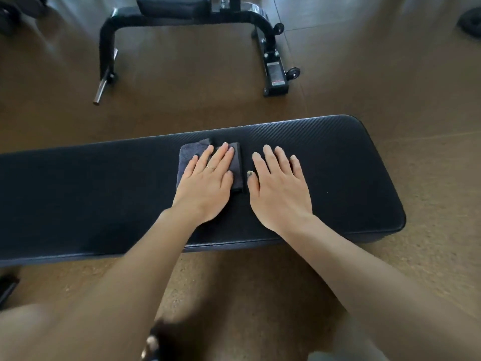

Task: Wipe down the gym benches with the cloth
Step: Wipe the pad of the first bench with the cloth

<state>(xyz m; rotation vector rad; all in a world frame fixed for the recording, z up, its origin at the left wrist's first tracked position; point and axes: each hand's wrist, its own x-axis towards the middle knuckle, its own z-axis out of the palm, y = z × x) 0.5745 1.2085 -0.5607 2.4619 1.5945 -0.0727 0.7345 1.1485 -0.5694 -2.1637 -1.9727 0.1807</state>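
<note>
A long flat gym bench [351,162] with a black textured pad runs across the view from the left edge to the right. A dark grey folded cloth [188,156] lies on the pad near its middle. My left hand [205,183] presses flat on the cloth with straight fingers and covers most of it. My right hand [279,186] rests flat on the bare pad just right of the cloth, fingers spread.
A second bench [182,22] with a black curved frame, a steel peg and small wheels stands behind on the brown floor. A dark weight plate [471,20] lies at the far right, more dark gear at the top left corner.
</note>
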